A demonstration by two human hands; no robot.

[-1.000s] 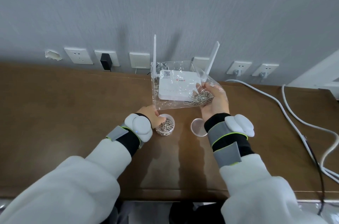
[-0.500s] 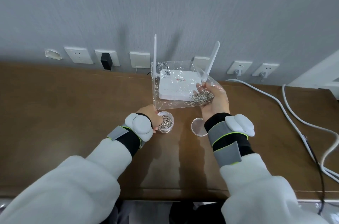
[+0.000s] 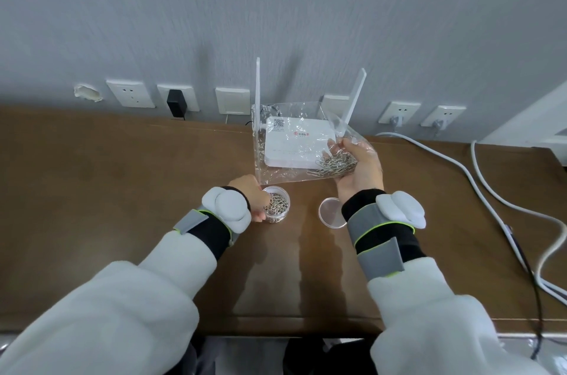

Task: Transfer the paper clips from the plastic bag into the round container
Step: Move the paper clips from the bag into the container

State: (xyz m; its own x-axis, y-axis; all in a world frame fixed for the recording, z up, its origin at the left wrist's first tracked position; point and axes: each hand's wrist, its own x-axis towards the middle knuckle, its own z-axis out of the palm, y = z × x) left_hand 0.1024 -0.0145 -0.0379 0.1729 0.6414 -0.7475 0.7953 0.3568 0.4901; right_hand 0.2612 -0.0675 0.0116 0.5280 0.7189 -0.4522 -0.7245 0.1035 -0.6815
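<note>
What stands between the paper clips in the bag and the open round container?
Nothing covers the round container: its lid lies beside it. The paper clips are enclosed by the plastic bag in the right hand, and the left hand sits at the container's rim.

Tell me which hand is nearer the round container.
Left. The left hand is right against the round container, at its left rim. The right hand is raised farther right, holding the plastic bag of paper clips.

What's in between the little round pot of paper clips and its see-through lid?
Nothing but bare brown table, seen in the head view, between the round container and the clear lid.
</note>
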